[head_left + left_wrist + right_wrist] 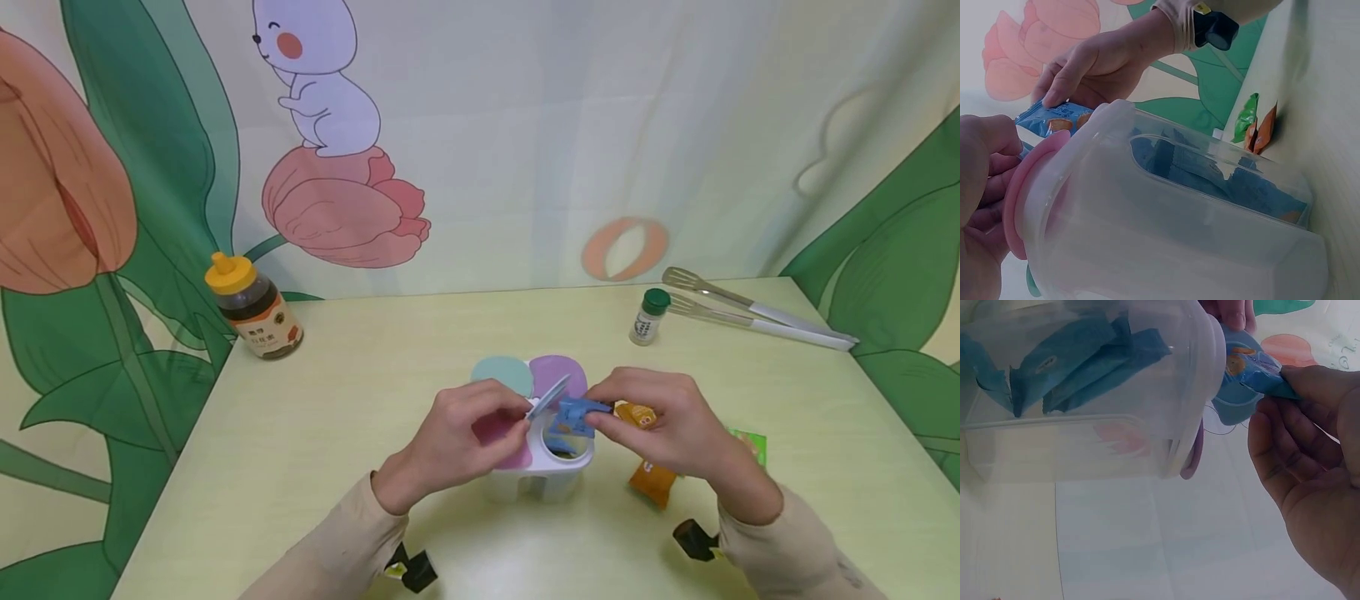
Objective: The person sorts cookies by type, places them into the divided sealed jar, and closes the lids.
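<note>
A clear plastic storage box [542, 485] with several compartments and coloured lids stands before me. My left hand [467, 429] pinches the raised blue lid [550, 397] by its edge. Between the thumb and fingers of my right hand [670, 422] is a blue snack packet [573, 416], held right at the uncovered round opening. The right wrist view shows that packet [1259, 370] in front of the lid [1235, 414]. More blue packets [1191, 167] lie inside the compartment, seen through the wall. The teal lid [501, 375], purple lid [561, 372] and pink lid [516, 452] are down.
Orange packets [652, 483] and a green packet [752, 445] lie right of the box, partly behind my right hand. Farther back are a green-capped shaker [648, 318] and metal tongs [757, 321]. A yellow-capped bottle [261, 315] stands back left, near the printed curtain.
</note>
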A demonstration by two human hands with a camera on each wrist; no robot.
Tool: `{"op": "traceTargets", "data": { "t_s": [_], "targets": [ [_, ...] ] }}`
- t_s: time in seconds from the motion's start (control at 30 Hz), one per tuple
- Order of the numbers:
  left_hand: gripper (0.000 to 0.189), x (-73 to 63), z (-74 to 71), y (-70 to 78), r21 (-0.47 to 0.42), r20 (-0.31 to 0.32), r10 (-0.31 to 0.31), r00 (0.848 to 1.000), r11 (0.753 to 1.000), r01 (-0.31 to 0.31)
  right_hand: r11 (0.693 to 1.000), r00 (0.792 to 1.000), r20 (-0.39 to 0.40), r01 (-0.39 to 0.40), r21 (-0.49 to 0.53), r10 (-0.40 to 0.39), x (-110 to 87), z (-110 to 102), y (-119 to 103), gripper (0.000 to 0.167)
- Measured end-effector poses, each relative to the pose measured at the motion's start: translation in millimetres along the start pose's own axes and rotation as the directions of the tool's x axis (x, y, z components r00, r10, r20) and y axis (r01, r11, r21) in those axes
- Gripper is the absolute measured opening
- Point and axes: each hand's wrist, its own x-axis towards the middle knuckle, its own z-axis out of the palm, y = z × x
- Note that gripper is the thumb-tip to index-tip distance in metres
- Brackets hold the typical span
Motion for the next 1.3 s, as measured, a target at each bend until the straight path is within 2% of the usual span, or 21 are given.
{"op": "traceTargets", "data": {
  "t_s": [0.17,0.4,0.7,1.13,1.3],
  "targets": [
    [0.014,-0.2,0.1,-0.2,-0.001,0.0,0.004,1.0,1.0,-0.004,1.0,1.0,0.022,0.005,-0.026,-0.005,0.5,4.8,1.1,0.021],
    [0.014,0.2,0.1,-0.2,-0.005,0.0,0.002,1.0,1.0,-0.002,0.999,0.998,0.057,-0.003,-0.051,0.006,-1.8,6.7,2.6,0.034],
    [0.014,-2.3,0.7,0.9,-0.007,-0.01,-0.005,1.0,1.0,0.005,0.994,0.993,0.093,-0.06,-0.088,0.068,-3.7,8.9,2.0,0.022],
    [0.015,-1.7,0.8,-0.4,-0.013,-0.006,-0.009,1.0,1.0,0.009,0.986,0.982,0.127,-0.129,-0.104,0.142,-5.7,9.2,1.3,0.031],
    [0.016,-0.9,0.5,-0.7,-0.01,0.005,-0.013,1.0,1.0,0.013,0.987,0.983,0.125,-0.119,-0.106,0.132,-7.7,9.0,1.6,0.032]
  ]
}}
